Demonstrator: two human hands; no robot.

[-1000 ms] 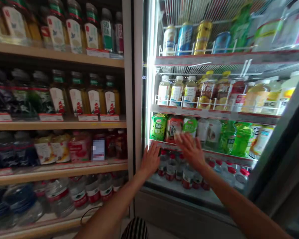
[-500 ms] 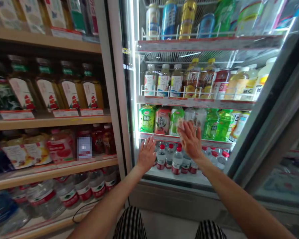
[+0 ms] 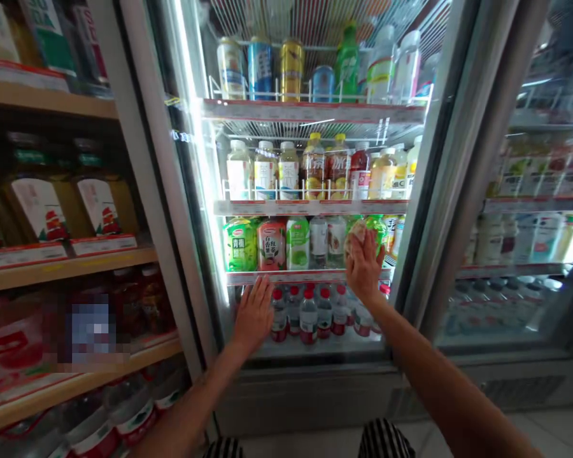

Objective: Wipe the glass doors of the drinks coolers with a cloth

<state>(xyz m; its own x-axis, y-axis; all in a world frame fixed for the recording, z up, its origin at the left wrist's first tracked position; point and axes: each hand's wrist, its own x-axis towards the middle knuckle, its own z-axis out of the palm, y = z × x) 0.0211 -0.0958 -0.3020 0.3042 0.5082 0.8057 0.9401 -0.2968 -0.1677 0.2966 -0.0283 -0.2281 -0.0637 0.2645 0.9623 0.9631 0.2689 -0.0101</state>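
Observation:
My left hand (image 3: pixel 254 315) lies flat with fingers stretched against the glass door (image 3: pixel 322 350) of a lit drinks cooler, low and below a red-labelled tea bottle (image 3: pixel 271 245). My right hand (image 3: pixel 365 273) presses a crumpled beige cloth (image 3: pixel 356 231) on the same glass, in front of green bottles (image 3: pixel 375 228) at the right of the third shelf. The palm side of this hand is hidden, and part of the cloth is covered by the fingers.
Cans (image 3: pixel 260 67) and bottles stand on the upper cooler shelves, with red-capped water bottles (image 3: pixel 309 317) at the bottom. Wooden shelves (image 3: pixel 124 259) of drinks are on the left. A metal door frame (image 3: pixel 451 184) and another cooler section (image 3: pixel 530 242) lie to the right.
My right hand has slid the cloth rightward across the glass, past the clear bottles. The left hand has shifted slightly right. The view has turned to the right.

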